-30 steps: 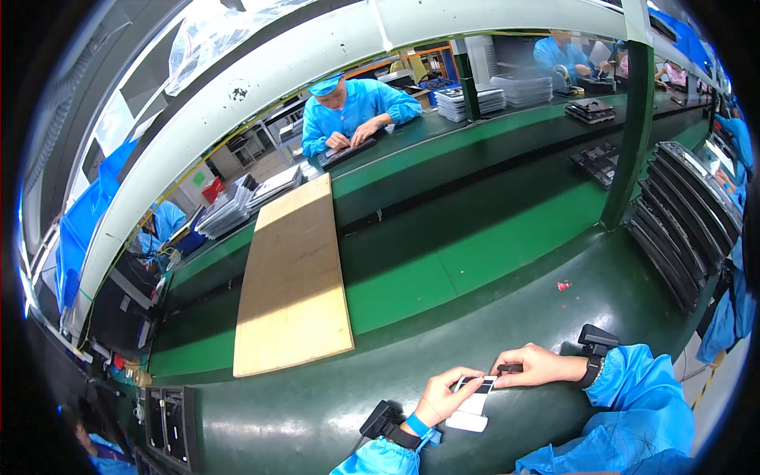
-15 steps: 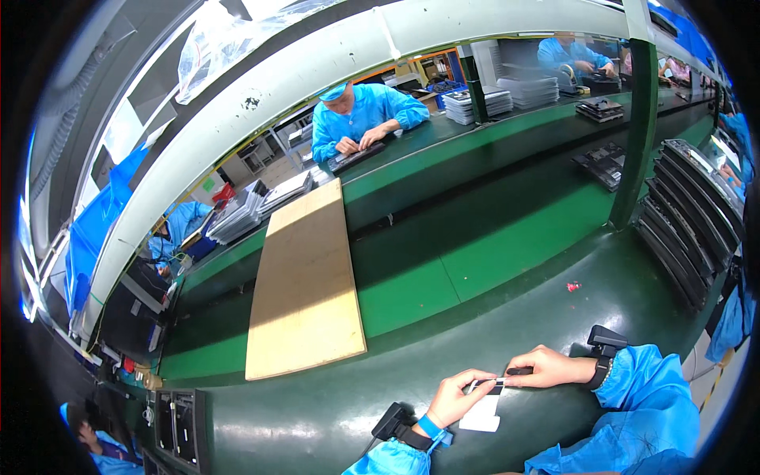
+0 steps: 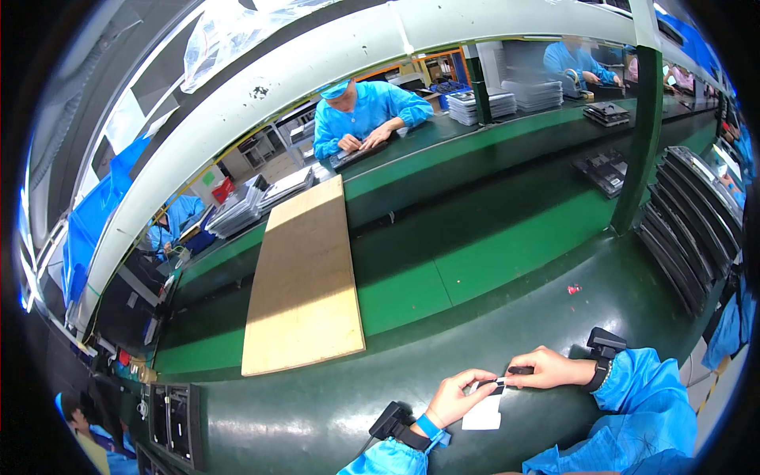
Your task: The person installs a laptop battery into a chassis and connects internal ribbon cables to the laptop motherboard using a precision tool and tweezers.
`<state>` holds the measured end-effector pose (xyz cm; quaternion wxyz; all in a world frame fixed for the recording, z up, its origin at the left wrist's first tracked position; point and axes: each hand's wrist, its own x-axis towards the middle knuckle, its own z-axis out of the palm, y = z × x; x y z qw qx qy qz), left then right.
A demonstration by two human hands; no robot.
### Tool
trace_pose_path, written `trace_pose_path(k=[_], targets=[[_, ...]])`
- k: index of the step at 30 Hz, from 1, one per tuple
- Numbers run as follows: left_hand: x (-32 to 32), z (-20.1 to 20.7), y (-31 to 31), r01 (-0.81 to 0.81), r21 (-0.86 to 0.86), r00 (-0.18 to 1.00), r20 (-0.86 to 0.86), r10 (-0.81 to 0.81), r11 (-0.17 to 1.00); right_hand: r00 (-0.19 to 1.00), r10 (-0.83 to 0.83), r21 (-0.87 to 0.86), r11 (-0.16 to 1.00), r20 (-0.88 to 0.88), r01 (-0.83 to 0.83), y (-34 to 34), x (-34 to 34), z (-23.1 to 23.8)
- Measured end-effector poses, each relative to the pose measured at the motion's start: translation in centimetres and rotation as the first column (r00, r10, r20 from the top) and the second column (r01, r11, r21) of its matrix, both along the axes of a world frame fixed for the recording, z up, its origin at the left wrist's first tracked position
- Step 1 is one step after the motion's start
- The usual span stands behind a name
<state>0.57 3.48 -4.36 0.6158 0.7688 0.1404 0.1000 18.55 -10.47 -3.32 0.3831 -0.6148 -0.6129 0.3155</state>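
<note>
1. so, compared with a second ago, the white piece shows less of its dark-striped upper end, and its lower edge, curled then, now hangs flatter; over the last half second almost nothing shifts.
2. as a judgement, that points to close fingertip work in mid-step, with the piece turned or steadied and not finished with.
3. the left hand is nearly closed, thumb and fingers pinching the upper end of the white piece, which sits between the two hands, over the near part of the dark green table.
4. the right hand is curled in, a small dark object tucked in its fingers; its fingertips meet the piece's upper end, or come just beside it.
5. hard to make out: the fingers cover most of the dark strip, so whether it is part of the piece or separate i cannot tell.
6. the dark object is mostly hidden in the grip, its kind unclear; the left forearm is cut off at the lower edge.
</note>
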Motion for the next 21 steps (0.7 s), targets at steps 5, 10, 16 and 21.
trace_pose_path(k=[5, 10, 16, 21], targets=[[0.1, 0.3, 0.0, -0.003, 0.004, 1.0, -0.002, 0.003, 1.0, 0.999, 0.0, -0.024, 1.0, -0.038, -0.001, 0.0, 0.0, 0.0], [0.1, 0.1, -0.1, -0.005, 0.008, 1.0, 0.004, 0.005, 1.0, 0.998, 0.002, -0.041, 0.999, -0.068, -0.005, 0.0, -0.2, 0.7], [0.1, 0.4, -0.1, 0.013, 0.008, 1.0, -0.003, -0.013, 1.0, 1.0, 0.006, 0.011, 1.0, -0.029, -0.006, -0.2, 0.0, 0.2], [0.1, 0.3, 0.1, -0.001, 0.009, 1.0, 0.001, 0.001, 1.0, 1.0, -0.005, 0.016, 1.0, -0.011, 0.005, 0.1, 0.1, -0.2]])
